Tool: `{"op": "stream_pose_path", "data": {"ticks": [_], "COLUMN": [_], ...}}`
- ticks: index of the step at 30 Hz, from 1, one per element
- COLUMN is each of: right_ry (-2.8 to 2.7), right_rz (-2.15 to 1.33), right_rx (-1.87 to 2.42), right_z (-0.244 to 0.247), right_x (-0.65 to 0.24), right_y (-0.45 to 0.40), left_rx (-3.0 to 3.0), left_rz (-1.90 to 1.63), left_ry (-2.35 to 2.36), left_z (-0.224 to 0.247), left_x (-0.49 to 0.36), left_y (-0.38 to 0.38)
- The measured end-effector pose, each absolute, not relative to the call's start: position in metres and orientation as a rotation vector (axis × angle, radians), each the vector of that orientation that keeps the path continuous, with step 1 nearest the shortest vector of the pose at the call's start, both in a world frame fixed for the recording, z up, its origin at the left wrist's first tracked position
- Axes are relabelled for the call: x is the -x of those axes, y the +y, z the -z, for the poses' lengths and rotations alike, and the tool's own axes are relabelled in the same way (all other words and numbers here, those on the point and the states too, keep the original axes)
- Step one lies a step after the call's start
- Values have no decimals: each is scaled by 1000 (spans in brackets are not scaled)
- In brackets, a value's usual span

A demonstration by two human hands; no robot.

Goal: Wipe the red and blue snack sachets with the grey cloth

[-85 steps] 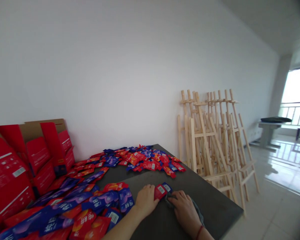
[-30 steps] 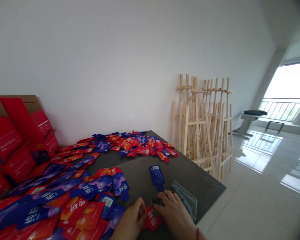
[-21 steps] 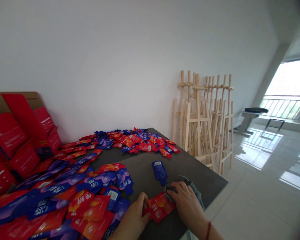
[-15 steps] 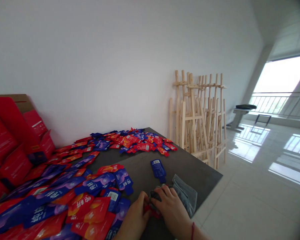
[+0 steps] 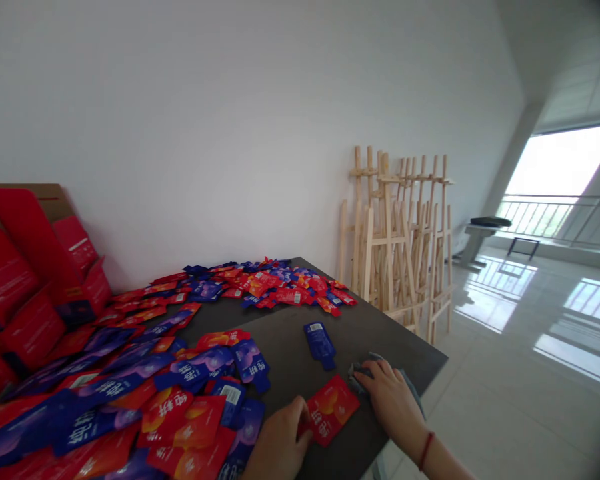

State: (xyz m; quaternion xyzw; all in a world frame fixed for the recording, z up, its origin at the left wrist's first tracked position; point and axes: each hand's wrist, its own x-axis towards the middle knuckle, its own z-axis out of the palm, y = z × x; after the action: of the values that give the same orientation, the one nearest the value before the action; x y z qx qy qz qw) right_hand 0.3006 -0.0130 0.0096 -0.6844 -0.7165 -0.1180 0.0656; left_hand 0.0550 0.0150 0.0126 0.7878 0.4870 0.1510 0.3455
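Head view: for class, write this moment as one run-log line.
left hand: on red sachet | right hand: on grey cloth | nearby: blue sachet

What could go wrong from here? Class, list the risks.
The grey cloth under the right hand lies near the table's edge and might slip to the floor. The red sachet by the left hand lies close to the heap of sachets and could get mixed in.

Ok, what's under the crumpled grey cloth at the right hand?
The grey cloth lies on the dark tabletop, the right hand on top of it. Only table shows around its edges; anything directly beneath it is covered and cannot be seen.
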Motion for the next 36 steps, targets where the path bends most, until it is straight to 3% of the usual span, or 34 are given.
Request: {"op": "stream_pose_path", "data": {"ticks": [9,24,32,36], "right_ry": [-2337,-2128,-2345,-2304], "right_rz": [459,394,658,634], "right_rx": [1478,2029,1312,1424], "right_z": [14,-10,16,21], "right_x": [-234,-290,-251,-259], "right_y": [-29,-4,-34,-27], "left_rx": [-1992,-2020,-1989,-2007], "left_rz": [-495,-424,-484,-462], "left_ry": [1205,1249,1197,1202], "left_z": [1,-8,-4,-6], "left_x": [-54,-53,-54,-53], "left_y": [22,22,22,21]}}
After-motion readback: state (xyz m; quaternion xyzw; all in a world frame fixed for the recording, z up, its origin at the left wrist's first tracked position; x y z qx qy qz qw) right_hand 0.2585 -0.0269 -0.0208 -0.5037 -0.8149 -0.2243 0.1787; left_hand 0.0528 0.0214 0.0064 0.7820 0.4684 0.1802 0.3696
